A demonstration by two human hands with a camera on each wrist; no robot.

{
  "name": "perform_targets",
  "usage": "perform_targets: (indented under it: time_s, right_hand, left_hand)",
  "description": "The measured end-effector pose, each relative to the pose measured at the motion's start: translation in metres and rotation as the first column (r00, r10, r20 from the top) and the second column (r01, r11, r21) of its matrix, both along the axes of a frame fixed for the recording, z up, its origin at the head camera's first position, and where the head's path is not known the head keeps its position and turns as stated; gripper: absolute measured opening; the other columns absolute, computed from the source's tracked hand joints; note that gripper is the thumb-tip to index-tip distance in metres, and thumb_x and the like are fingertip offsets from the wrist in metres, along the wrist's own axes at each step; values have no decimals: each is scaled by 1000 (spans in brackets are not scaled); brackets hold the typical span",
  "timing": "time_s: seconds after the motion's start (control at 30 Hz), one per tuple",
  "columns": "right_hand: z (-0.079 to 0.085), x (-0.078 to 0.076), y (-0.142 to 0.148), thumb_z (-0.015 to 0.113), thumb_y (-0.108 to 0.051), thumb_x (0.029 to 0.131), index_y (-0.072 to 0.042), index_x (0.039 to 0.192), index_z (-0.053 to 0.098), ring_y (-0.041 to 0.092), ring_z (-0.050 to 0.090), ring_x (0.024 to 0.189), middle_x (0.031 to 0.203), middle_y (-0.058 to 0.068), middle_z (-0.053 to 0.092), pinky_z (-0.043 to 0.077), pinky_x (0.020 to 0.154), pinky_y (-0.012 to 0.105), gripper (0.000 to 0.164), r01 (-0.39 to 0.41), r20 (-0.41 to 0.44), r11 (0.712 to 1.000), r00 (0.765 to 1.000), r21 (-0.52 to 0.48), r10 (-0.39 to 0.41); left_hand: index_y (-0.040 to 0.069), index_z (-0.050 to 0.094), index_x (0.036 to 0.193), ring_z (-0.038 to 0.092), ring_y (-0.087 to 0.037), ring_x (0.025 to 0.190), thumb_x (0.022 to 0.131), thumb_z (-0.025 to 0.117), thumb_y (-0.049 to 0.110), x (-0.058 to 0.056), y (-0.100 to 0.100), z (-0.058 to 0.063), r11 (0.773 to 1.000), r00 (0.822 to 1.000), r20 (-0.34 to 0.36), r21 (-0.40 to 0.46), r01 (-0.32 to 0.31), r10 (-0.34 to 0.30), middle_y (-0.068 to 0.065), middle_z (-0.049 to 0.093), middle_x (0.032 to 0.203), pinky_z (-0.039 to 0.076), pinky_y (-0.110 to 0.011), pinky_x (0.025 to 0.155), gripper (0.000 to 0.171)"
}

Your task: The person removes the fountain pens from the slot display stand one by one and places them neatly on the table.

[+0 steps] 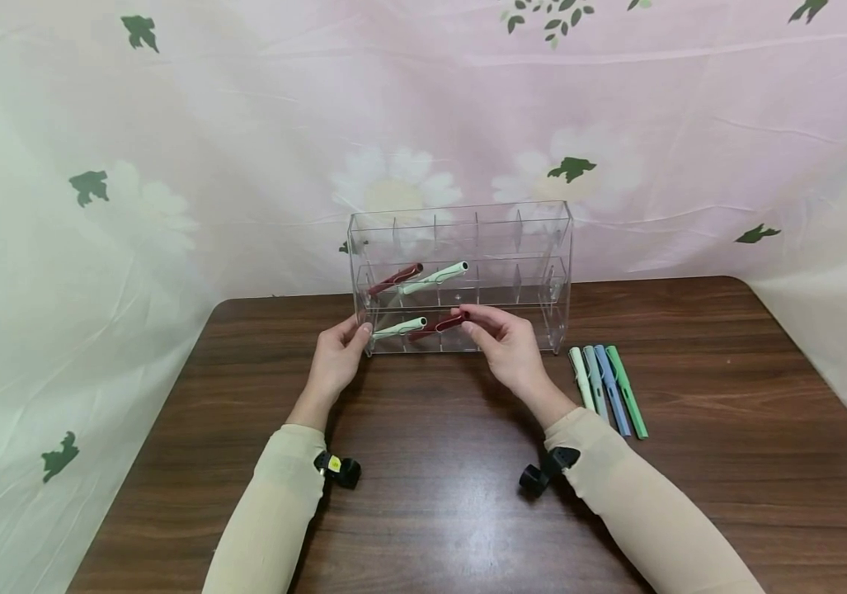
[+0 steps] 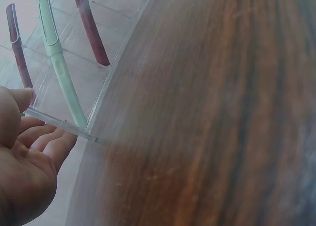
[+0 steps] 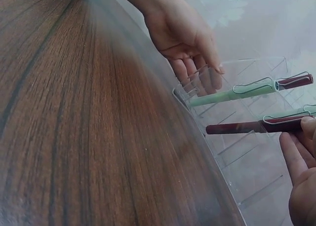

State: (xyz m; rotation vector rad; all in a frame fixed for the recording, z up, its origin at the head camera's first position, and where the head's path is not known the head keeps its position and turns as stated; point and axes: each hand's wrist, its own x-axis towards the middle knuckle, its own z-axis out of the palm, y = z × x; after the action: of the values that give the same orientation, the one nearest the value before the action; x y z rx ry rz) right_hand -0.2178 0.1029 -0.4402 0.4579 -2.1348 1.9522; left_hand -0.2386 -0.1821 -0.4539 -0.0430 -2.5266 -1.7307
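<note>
A clear acrylic pen rack (image 1: 460, 223) with divided tiers stands at the back of the table. My left hand (image 1: 337, 355) holds its left side, thumb in front and fingers behind the panel. Between thumb and fingers, my right hand (image 1: 512, 351) pinches the cap end of a dark red pen (image 3: 237, 128), whose lower end is inside the bottom tier. Left of that pen, a mint green pen (image 1: 399, 328) leans in the same tier. One tier up lean another dark red pen (image 1: 395, 279) and another mint pen (image 1: 434, 279).
Right of the rack, several capped pens lie side by side on the brown wooden table (image 1: 423, 528): a pale green pen (image 1: 581, 378), a grey-green pen (image 1: 595, 384), a blue pen (image 1: 613, 392) and a green pen (image 1: 627, 392). A flowered cloth (image 1: 260, 124) hangs behind.
</note>
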Motion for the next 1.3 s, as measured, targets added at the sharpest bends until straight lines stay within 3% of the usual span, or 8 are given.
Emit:
perform_targets:
  time_s: [0.2, 0.43, 0.8, 0.9, 1.1, 1.3]
  right_hand:
    - [3, 0, 1, 69, 8, 100, 12, 132, 70, -4, 74, 103, 128, 31, 74, 63, 90, 20, 31, 10, -27, 999, 1000, -49, -11]
    - [14, 3, 3, 70, 2, 102, 8, 132, 72, -4, 74, 107, 127, 29, 75, 61, 93, 18, 30, 37, -54, 997, 998, -61, -40]
    - [31, 5, 9, 68, 10, 101, 15, 131, 69, 2, 76, 109, 126, 37, 71, 62, 96, 25, 31, 34, -97, 986, 994, -164, -50]
    - [36, 7, 12, 69, 8, 101, 12, 131, 70, 2, 77, 109, 123, 26, 78, 62, 96, 25, 31, 49, -101, 986, 993, -159, -66]
    - [44, 9, 17, 69, 8, 101, 11, 130, 71, 4, 77, 108, 112, -12, 82, 63, 96, 25, 30, 65, -114, 981, 990, -182, -87]
    - [48, 12, 24, 71, 5, 100, 7, 130, 73, 5, 77, 109, 112, -13, 82, 62, 97, 23, 30, 91, -125, 981, 986, -173, -114]
  left_hand:
    - [3, 60, 152, 64, -29, 134, 112, 61, 21, 0, 0, 0, 1000, 1000, 11, -6, -1, 1, -21, 70, 143, 52, -49, 116, 45]
    - [3, 60, 153, 63, -29, 135, 112, 61, 22, -1, -1, 0, 1000, 1000, 22, 2, -2, 2, -22, 70, 143, 51, -49, 117, 45]
    - [3, 60, 153, 63, -31, 137, 112, 61, 23, 0, -1, 0, 1000, 1000, 10, -8, 4, -3, -21, 69, 144, 52, -50, 117, 46]
    - [3, 60, 153, 63, -31, 138, 112, 61, 23, 0, -1, 0, 1000, 1000, 7, -6, 5, -5, -21, 69, 144, 51, -50, 118, 45]
    - [3, 60, 152, 63, -32, 138, 112, 62, 23, 0, -1, 0, 1000, 1000, 12, 0, 2, -2, -22, 69, 144, 51, -50, 118, 45]
    - [3, 60, 153, 63, -32, 137, 112, 61, 23, 0, -1, -1, 1000, 1000, 17, -1, 3, -3, -22, 70, 143, 52, -50, 117, 45]
